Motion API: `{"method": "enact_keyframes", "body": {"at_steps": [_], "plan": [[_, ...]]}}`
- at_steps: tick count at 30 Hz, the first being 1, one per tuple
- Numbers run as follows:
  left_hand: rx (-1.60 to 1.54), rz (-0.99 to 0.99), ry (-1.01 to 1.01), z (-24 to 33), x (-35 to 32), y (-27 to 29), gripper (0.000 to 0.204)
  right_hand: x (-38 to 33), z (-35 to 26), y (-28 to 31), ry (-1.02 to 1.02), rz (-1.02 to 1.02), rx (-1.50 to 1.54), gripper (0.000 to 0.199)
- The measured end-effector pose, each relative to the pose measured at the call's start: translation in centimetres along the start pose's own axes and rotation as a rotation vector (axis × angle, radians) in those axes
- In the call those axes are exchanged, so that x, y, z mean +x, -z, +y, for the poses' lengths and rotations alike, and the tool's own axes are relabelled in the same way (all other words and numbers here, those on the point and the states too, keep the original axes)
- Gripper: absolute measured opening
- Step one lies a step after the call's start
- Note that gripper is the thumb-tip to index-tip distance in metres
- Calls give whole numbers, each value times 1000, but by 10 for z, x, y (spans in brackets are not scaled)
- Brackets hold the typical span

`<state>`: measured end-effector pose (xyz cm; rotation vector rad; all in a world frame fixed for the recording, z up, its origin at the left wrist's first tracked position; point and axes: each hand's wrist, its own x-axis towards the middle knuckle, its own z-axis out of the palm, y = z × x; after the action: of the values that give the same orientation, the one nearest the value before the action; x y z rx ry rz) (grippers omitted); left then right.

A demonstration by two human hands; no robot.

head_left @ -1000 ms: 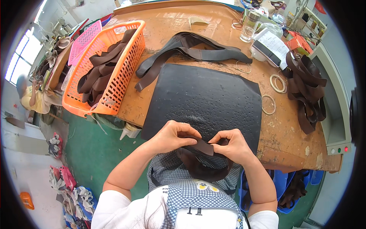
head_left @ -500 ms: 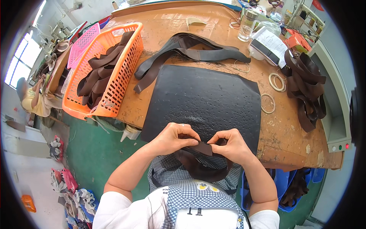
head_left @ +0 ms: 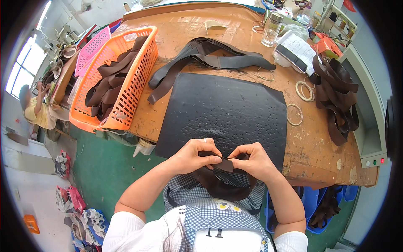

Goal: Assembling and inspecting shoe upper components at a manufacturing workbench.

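Brown leather strap (head_left: 222,176) pinched between both hands at the near table edge, over the lap. Left hand (head_left: 196,156) closed on its left end, ring on one finger; right hand (head_left: 252,160) closed on the right end, fingertips almost meeting. Rest of the strap loops down below. Black mat (head_left: 222,111) just beyond the hands, orange basket (head_left: 138,84) of straps far left on the wooden table (head_left: 315,147)

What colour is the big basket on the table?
Orange: the plastic basket shows best in the head view, holding dark brown strips.
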<state>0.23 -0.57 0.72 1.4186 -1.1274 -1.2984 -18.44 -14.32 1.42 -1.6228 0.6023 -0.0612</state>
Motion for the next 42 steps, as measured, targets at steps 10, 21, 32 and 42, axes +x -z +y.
{"method": "enact_keyframes", "body": {"at_steps": [10, 21, 32, 42], "plan": [[-58, 57, 57, -8, 1, -6, 12, 0, 8, 1, -2, -7, 14, 13], [307, 163, -194, -20, 0, -10, 13, -2, 5, 4, -46, -90, 81, 15], [78, 106, -40, -10, -1, -9, 13, -1, 10, 3, -125, -146, 200, 16], [-33, 162, 47, -20, -2, -15, 15, 1, 17, 0, -132, -156, 251, 13]]}}
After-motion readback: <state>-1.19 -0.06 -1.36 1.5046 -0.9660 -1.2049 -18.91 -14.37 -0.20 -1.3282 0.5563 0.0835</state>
